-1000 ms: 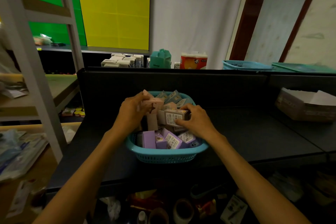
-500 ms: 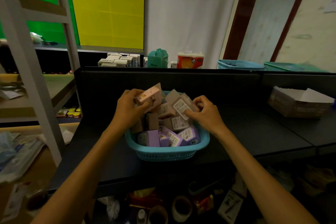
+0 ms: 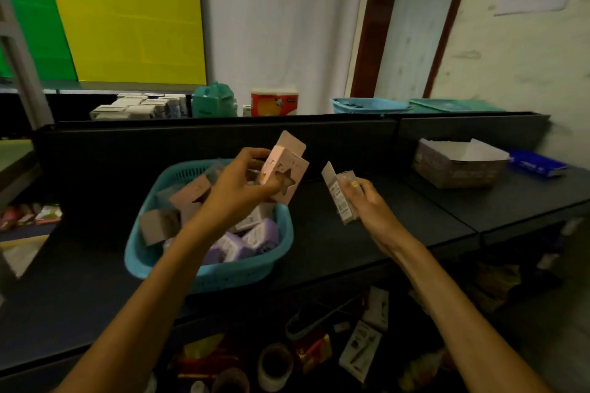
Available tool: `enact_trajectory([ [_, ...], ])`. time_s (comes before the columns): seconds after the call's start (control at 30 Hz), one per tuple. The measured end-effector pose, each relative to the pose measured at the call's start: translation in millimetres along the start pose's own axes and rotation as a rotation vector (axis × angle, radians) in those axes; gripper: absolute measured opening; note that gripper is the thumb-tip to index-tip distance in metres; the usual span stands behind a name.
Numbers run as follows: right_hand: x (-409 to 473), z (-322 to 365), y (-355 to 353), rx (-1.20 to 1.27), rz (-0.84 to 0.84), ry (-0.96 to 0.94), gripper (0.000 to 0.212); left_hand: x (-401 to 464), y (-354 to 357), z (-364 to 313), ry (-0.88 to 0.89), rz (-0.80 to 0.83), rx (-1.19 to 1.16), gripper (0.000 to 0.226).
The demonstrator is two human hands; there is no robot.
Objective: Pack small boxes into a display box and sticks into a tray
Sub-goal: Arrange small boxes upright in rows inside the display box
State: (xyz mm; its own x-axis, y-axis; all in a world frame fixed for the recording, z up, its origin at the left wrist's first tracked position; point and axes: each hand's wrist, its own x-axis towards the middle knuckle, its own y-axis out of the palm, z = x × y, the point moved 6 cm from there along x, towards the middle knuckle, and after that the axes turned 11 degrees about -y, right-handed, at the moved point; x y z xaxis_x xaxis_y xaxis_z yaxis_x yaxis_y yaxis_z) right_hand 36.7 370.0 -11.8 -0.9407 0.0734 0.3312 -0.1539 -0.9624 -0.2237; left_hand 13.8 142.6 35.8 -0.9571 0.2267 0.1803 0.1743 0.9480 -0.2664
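A teal basket point(image 3: 150, 260) on the dark table holds several small pink and purple boxes point(image 3: 255, 233). Above its right rim my left hand point(image 3: 238, 185) grips a small pink box point(image 3: 285, 169) with its top flap open and a star-shaped window. My right hand point(image 3: 367, 204) is to the right of the basket, over the table, closed on a second small box point(image 3: 340, 198) with a barcode label and an open flap. The open cardboard display box point(image 3: 456, 163) stands at the back right of the table.
A dark partition point(image 3: 223, 137) rises behind the table. Beyond it stand stacked white boxes point(image 3: 137, 107), a teal container point(image 3: 212, 100), a red-and-white pack point(image 3: 274, 102) and a blue basket point(image 3: 367, 105). A blue packet point(image 3: 536, 164) lies beside the display box. Clutter fills the floor below the table's front edge.
Both hands have lifted a box each out of the basket. My right hand has moved right, clear of the basket. The camera has swung to the right.
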Motion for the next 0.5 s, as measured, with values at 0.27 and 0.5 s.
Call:
enact_trajectory([
  [0.27, -3, -45, -139, 0.069, -0.102, 0.099, 0.021, 36, 132, -11, -0.008, -0.011, -0.025, 0.026],
  [0.5, -4, -81, -260, 0.085, -0.192, 0.058, 0.055, 70, 246, -28, 0.055, 0.034, 0.003, 0.031],
])
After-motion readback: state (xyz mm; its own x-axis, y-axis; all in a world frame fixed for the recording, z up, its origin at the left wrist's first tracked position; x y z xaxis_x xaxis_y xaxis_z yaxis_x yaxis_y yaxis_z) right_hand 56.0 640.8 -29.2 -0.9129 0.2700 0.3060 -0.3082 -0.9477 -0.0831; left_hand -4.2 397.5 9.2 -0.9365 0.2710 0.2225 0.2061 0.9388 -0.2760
